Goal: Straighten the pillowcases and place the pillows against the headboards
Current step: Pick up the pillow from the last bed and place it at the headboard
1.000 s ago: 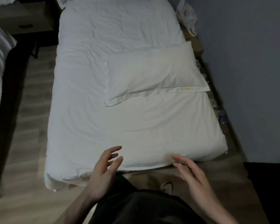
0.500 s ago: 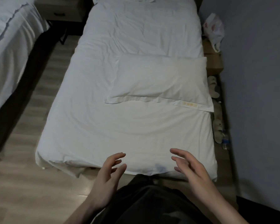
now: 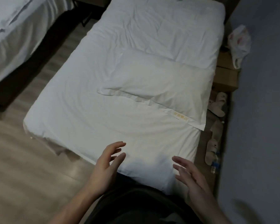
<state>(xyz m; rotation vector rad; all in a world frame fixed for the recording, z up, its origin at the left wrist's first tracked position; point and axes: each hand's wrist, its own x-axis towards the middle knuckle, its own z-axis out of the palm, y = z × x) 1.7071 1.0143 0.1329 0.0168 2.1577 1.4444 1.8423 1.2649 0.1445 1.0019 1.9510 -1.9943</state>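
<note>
**Empty hands at the foot of a bed, pillow lying midway up it**

Seen from a head-worn camera looking down. A single bed [image 3: 81, 120] with white bedding runs away from the viewer. A white pillow [image 3: 157, 83] lies flat across the bed's middle, toward its right edge, well apart from the far end where the headboard would be; the headboard itself is barely in view. The pillowcase's flat border is rumpled along the near side.

Both hands hover over the foot of the bed, palms turned inward. The left hand [image 3: 106, 165] and the right hand [image 3: 191, 177] each have a wide, relaxed grip, fingers loosely spread, holding nothing and not touching the pillow.

The step in hand appears to be the approach to the pillow. The next move likely calls for reaching forward to its near border, smoothing it, then carrying the pillow to the far end.

A small yellow label [image 3: 181, 116] sits on the pillowcase border near its right corner; its writing is too small to read.
</note>
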